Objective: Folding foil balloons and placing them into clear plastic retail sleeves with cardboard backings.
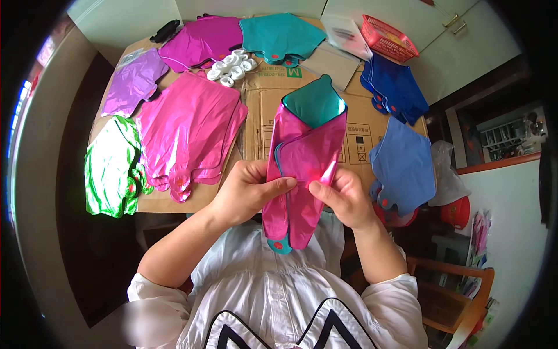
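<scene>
the fisheye looks down from head height

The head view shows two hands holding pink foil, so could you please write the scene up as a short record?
Left hand: grips pink foil piece, thumb on top
Right hand: grips same piece opposite, thumb on top
Held piece: folded, teal lining showing at far end
Surface: brown cardboard
Left side: pink foil stack, green foil, purple foil
Far side: magenta foil, teal foil, white pieces
Right side: dark blue foil, light blue foil
Far right: red basket
</scene>
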Demonstrator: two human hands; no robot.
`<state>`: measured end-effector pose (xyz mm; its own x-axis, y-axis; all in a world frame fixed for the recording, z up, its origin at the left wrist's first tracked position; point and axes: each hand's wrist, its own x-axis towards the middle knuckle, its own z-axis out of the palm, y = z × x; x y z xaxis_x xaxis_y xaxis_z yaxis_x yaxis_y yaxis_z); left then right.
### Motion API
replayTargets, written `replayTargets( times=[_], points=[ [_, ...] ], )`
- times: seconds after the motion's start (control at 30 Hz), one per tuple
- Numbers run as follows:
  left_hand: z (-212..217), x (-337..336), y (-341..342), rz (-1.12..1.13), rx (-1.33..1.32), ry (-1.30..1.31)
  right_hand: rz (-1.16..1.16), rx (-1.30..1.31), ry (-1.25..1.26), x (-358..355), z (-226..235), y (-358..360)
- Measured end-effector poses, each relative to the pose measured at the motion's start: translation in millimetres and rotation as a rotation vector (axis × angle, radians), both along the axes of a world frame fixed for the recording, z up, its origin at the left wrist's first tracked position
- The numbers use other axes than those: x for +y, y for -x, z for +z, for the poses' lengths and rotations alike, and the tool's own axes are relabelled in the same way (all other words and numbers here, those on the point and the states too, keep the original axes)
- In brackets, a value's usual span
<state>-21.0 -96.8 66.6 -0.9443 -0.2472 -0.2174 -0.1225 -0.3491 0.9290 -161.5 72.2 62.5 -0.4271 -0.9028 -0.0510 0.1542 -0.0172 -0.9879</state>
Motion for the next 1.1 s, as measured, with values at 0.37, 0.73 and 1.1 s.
replayTargets(
  times=[0.37, 0.73, 1.1],
  points=[
    [3.8, 7.2, -9.8, 0.009, 0.053, -0.049, 0.015, 0.023, 0.118, 9.9, 4.9, -8.2],
    [-3.8, -24.2, -18.5, -0.436, 0.285, -0.2, 0.181, 0.25, 0.229, 16.1, 28.0, 3.9],
    [9.7, 5.6, -16.2, -0.39, -0.018, -0.21, -0.011, 0.578, 0.18, 11.0, 24.4, 9.9]
  ],
)
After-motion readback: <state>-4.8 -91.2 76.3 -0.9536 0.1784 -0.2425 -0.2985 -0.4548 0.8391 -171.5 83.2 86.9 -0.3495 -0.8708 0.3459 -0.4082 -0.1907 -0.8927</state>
